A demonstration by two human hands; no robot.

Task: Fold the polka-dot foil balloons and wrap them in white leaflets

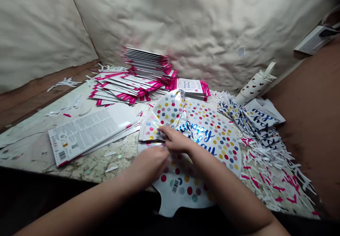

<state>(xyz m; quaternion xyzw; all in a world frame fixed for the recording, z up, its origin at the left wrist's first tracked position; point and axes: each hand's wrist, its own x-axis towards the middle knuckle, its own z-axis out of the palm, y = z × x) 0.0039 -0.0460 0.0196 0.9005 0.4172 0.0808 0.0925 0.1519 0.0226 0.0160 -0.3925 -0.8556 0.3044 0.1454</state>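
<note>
A flat, uninflated foil balloon (225, 140) with coloured dots and blue lettering lies in front of me, its tail hanging over the table's near edge. Part of its left side is folded over into a flap. My right hand (176, 139) is closed on the fold, index finger stretched along the foil. Just below it, my left hand (152, 161) is a slightly blurred fist at the balloon's left edge; its fingertips are hidden, but it appears to grip the foil. A barcode (175, 186) shows near the tail.
White-and-pink printed card sleeves (148, 66) are piled at the back, with more cards (87, 133) face down at left. Folded balloons (255, 119) lie at right beside a heart-patterned roll (256, 85). Paper shreds (276, 179) cover the right side. A socket box (316, 39) hangs on the wall.
</note>
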